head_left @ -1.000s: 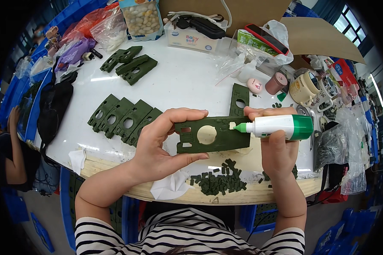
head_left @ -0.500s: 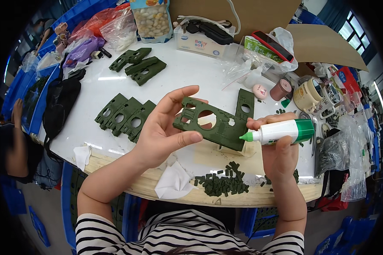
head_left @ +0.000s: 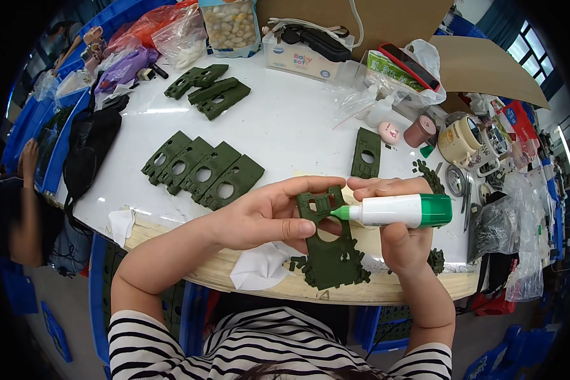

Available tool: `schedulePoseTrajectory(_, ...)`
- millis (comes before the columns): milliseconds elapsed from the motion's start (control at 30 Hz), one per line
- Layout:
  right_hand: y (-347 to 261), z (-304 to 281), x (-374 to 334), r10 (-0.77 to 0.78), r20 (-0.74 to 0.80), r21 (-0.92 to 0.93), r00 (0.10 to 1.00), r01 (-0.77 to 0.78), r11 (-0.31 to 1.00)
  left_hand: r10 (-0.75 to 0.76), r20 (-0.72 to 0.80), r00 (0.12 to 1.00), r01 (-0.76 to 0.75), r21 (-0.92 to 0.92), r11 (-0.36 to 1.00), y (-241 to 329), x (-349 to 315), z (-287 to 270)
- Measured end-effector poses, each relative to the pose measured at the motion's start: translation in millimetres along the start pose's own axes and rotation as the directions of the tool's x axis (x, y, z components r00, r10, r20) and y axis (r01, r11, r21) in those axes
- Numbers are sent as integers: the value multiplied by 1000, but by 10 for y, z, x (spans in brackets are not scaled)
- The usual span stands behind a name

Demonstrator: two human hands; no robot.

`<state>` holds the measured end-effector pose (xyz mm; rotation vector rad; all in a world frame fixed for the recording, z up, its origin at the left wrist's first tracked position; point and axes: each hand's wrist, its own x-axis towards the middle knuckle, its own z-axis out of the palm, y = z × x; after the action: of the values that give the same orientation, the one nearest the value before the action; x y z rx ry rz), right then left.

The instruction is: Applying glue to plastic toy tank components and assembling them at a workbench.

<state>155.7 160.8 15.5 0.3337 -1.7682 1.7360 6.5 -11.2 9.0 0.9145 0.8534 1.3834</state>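
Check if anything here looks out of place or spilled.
Mildly odd: a crumpled white tissue lies on the table's wooden front edge, like litter, and small green pieces show loose behind the held green plate, like a spill.

- Open white tabletop (head_left: 291, 120) stretches between the row of four green plates (head_left: 214, 161) and the lone green plate (head_left: 366, 155) — a hand could pass there.
- At the back, the white box (head_left: 301, 58) and tall pouch (head_left: 230, 31) block the way.
- Rightward, the reddish cylinder (head_left: 420, 131) and cream jar (head_left: 457, 140) crowd any passage.
- Between left hand (head_left: 269, 215) and right hand (head_left: 402, 244) — the held plate (head_left: 337, 263) and bottle (head_left: 392, 211) obstruct.
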Motion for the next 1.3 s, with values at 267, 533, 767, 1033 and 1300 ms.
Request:
schedulePoseTrajectory(267,48,19,-83,92,33,-24,995,-91,996,-22,101,995,20,18,1000,-26,4,-32)
schedulePoseTrajectory(533,30,-1,-86,119,51,-126,992,-112,986,-48,87,995,47,10,999,-46,-10,-38)
schedulePoseTrajectory(767,-23,65,-59,179,47,-214,983,-165,963,-35,74,997,34,12,999,-54,-23,-34)
schedulePoseTrajectory(1033,2,10,-88,152,38,-166,988,-144,976,-31,73,997,30,18,999,-70,-15,-42)
schedulePoseTrajectory(1300,-27,42,-79,174,30,-133,984,-169,977,-21,74,997,21,2,1000,-57,-14,-24)
